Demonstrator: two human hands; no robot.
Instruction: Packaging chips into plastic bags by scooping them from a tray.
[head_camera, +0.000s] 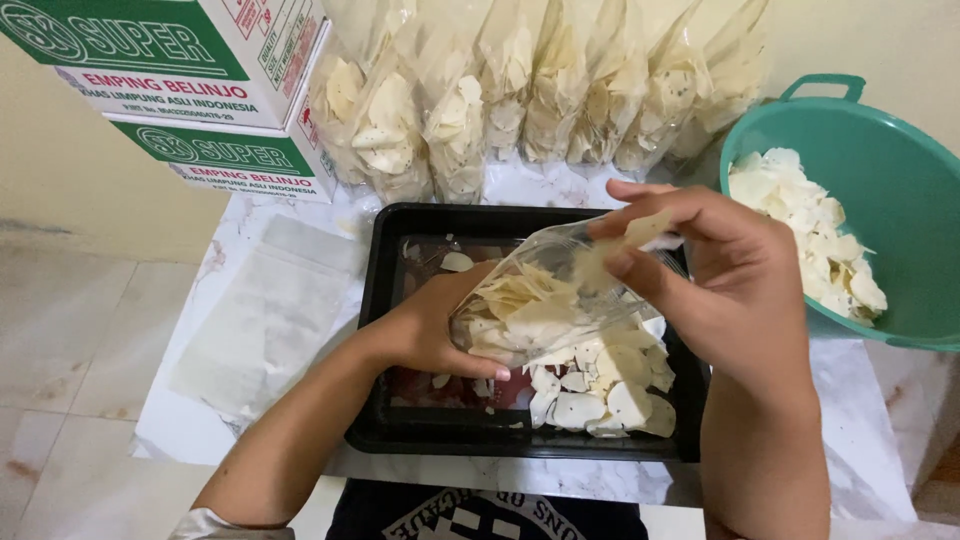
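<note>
held bag (540, 305): clear plastic pouch, partly filled with pale chips, lying tilted between the fingers of both hands; left hand (430, 330) cups its bottom, right hand (720, 280) pinches its open mouth.
filled bags (520, 90): row of clear pouches of pale chips, standing beyond the fingertips.
cardboard boxes (190, 90): two stacked, white with green and red labels, far left of the fingers.
empty bags (265, 315): flat clear pile, left of the left fingers.

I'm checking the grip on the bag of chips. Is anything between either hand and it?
Nothing visible. The left hand cups the clear bag from below, and the right hand pinches its open top, both in direct contact.
</note>
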